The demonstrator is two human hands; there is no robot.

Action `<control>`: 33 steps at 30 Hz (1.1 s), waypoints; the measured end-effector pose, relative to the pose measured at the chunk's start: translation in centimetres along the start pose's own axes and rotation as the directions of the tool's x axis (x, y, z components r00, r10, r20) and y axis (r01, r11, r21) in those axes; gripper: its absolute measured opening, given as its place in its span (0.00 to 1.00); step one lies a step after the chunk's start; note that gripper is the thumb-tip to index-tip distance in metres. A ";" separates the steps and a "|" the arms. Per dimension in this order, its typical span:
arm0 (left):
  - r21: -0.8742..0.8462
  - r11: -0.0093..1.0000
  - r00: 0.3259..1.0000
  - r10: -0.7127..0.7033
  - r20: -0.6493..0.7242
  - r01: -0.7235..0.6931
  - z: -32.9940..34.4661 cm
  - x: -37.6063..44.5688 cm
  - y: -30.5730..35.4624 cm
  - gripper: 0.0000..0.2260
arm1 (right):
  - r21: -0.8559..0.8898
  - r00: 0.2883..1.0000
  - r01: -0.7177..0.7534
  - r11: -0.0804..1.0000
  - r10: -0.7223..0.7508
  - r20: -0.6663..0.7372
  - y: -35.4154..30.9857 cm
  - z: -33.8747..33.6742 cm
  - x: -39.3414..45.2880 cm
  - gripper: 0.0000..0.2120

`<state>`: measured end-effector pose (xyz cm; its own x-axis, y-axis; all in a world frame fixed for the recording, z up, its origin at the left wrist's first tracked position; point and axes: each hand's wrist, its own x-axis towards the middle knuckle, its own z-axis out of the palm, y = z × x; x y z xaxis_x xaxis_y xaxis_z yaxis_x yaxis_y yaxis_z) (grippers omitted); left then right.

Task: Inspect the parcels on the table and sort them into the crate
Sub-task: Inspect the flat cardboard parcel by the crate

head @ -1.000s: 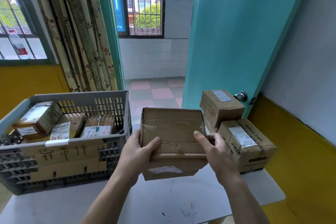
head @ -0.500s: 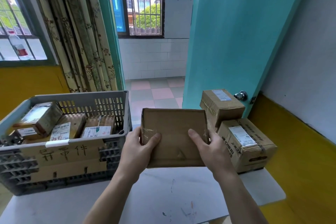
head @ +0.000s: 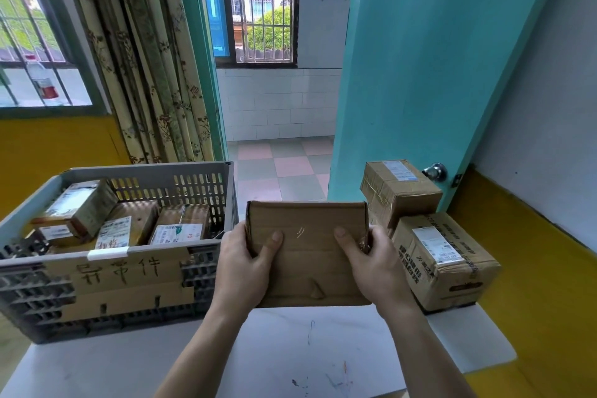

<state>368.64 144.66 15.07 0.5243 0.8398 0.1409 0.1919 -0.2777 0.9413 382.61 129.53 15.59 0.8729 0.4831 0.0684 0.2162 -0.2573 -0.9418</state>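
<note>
Cardboard parcel (head: 307, 252) at frame centre, gripped by our left hand (head: 245, 265) and right hand (head: 374, 265); inspection underway, next probably left into the crate (head: 129, 171).

- A white bench (head: 323, 365) fills the foreground, its top marked with small ink and paint smudges.
- A teal door (head: 436, 74) stands open on the right, with a round metal knob (head: 436, 171) near its edge.
- Beyond the doorway lies a floor of pink and pale green checked tiles (head: 284, 168), backed by a white tiled wall (head: 281, 103).
- A barred window (head: 261, 10) above those tiles shows daylight, greenery and a building.
- Floral beige curtains (head: 145, 58) hang left of the doorway.
- A second barred window (head: 32, 42) at far left has a plastic bottle (head: 40, 81) on its sill.
- The lower walls are yellow (head: 533, 284); the right wall above is pale grey (head: 549, 90).
</note>
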 end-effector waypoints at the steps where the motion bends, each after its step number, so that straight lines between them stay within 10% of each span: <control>1: 0.008 1.000 1.000 0.005 -0.012 -0.005 0.1 -0.1 0.0 0.13 | -0.013 1.000 0.013 1.000 -0.013 -0.009 -0.1 0.0 0.1 0.20; 9: -0.088 0.988 0.992 -0.123 0.041 0.126 -0.5 -0.2 1.2 0.21 | 0.025 0.999 0.043 0.999 -0.043 -0.011 -0.3 -0.2 -0.4 0.14; 21: -0.151 0.986 0.995 -0.064 0.077 0.075 -1.1 0.5 1.9 0.35 | 0.009 0.985 0.172 0.985 -0.172 -0.029 -0.4 -0.3 -0.6 0.30; 30: -0.219 0.969 0.986 -0.085 0.144 0.116 -0.9 1.4 1.7 0.22 | 0.049 1.000 0.006 0.999 -0.006 -0.004 -1.9 0.1 0.2 0.15; 33: -0.228 0.960 0.971 -0.113 0.209 0.161 -1.1 1.5 1.7 0.31 | 0.095 0.999 -0.011 0.995 0.015 -0.041 -1.7 -0.1 0.5 0.14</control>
<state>368.85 145.98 17.25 0.6607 0.7499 -0.0336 0.0797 -0.0256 0.9965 382.77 130.10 17.26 0.8933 0.4444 0.0681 0.1645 -0.1821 -0.9694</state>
